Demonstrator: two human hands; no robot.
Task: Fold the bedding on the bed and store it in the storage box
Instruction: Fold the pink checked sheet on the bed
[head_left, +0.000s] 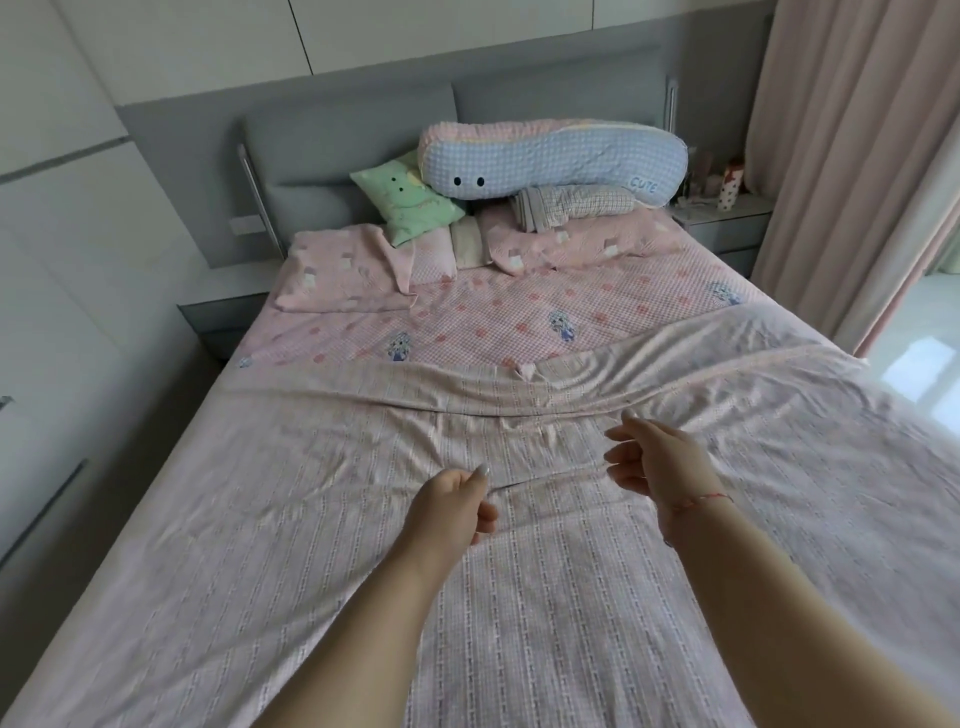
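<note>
Pink striped blanket (363, 545) lies flat on bed (156, 415), long axis across it, stripes toward headboard. L hand (452, 501) & R hand (654, 457) hover above, fingers loosely curled, holding nothing.

Grey headboard (353, 140), pink curtain (841, 156)

Pale pink striped blanket (363, 545), pink checked sheet (493, 317)
</note>
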